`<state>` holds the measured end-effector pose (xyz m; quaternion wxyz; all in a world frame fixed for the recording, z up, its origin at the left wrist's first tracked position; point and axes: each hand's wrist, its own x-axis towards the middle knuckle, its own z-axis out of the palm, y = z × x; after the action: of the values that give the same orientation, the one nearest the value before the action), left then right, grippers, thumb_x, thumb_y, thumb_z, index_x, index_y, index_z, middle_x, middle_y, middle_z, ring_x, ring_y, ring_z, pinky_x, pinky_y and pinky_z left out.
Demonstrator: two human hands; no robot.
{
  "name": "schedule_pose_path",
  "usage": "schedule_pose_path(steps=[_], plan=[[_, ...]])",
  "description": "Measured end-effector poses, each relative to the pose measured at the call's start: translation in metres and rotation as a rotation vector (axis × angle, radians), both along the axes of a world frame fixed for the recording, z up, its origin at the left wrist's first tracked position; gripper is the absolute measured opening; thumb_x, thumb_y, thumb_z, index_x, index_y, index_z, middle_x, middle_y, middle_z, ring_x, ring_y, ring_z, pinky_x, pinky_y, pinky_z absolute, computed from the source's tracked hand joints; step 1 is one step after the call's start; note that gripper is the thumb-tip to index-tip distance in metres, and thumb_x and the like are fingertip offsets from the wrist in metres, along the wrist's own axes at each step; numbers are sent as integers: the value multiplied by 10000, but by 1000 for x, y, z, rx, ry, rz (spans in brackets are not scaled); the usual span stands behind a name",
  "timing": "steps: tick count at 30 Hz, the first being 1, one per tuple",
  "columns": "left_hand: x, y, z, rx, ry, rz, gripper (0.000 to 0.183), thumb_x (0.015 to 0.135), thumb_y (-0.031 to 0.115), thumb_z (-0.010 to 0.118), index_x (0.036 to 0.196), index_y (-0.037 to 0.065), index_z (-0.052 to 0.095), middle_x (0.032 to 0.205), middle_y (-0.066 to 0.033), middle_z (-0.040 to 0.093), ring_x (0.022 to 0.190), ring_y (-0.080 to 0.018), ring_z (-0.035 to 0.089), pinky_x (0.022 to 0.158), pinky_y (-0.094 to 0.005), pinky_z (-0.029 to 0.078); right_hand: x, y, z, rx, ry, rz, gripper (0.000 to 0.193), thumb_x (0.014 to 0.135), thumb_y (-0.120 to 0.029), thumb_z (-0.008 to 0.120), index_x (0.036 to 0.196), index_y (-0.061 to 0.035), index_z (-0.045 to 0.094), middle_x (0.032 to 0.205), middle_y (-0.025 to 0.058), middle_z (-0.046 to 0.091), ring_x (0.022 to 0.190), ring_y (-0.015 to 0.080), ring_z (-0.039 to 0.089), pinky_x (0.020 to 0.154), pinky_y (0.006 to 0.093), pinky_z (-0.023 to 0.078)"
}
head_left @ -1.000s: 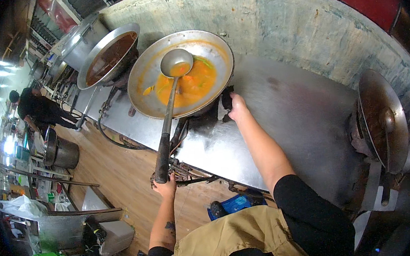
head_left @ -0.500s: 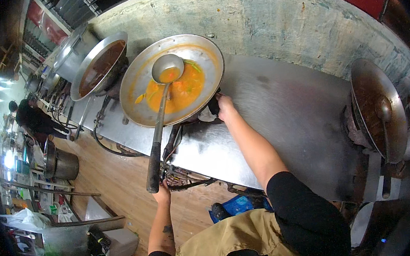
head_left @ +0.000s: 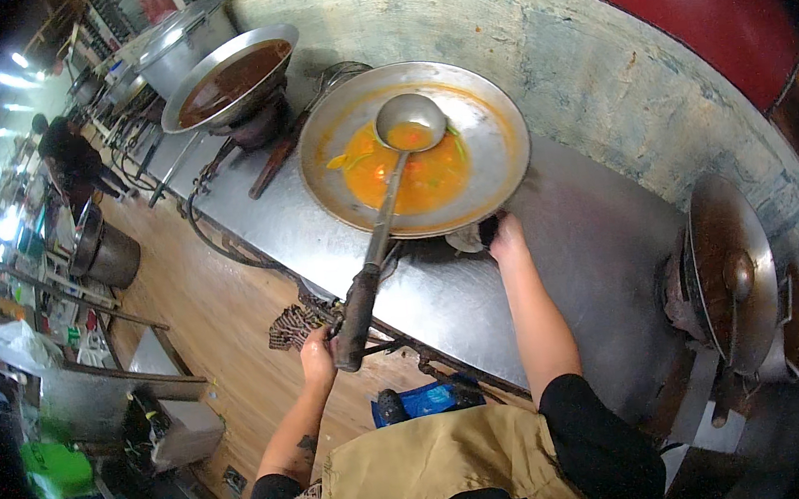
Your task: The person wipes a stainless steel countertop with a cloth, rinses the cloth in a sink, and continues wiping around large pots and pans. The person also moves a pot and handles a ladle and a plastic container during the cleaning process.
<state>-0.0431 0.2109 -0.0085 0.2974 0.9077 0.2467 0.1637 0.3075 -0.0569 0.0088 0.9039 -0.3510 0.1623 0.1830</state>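
Head: wok (head_left: 497,142) (ladle (head_left: 410,115) inside).

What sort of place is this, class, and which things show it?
Probably a restaurant or canteen kitchen: there's a wide pan of orange liquid, a ladle, and a big metal pot.
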Motion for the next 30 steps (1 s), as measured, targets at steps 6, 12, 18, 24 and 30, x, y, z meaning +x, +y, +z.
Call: schedule_pose_path(steps=[6,12,18,24,30], plan=[[2,-63,10,0,81,-131,263,782,137,715,1012,25,656,878,-208,635,840,-397,614,722,-452,497,-3,-83,-6,-65,-76,-18,382,984,-245,396,1264,-18,523,1251,124,573,1148,265,548,988,414,445],[5,-130,3,-45,71,-158,232,768,131,717,967,37,643,871,-186,622,838,-392,604,735,-463,488,3,-164,-10,-115,-111,-31,431,996,-338,382,1304,-58,492,1308,112,538,1170,283,536,961,457,462],[8,-156,-5,-19,3,-213,199,760,139,713,906,36,626,813,-170,594,820,-387,601,706,-469,486,-12,-201,11,-220,-122,-30,458,1003,-345,376,1344,-51,464,1376,113,497,1232,284,502,1017,456,430],[7,-161,-4,-95,104,-213,214,765,151,712,948,60,649,877,-163,624,887,-373,611,749,-469,497,-14,-218,10,-203,-99,-68,433,1013,-304,377,1344,-38,460,1336,107,529,1207,270,518,1018,448,422],[-5,-115,-3,-131,119,-321,439,769,322,755,1102,62,636,924,-173,651,888,-350,631,791,-429,513,-82,-228,0,-399,-67,-158,298,959,-187,478,1203,-38,562,1132,101,632,1009,252,614,886,409,495]])
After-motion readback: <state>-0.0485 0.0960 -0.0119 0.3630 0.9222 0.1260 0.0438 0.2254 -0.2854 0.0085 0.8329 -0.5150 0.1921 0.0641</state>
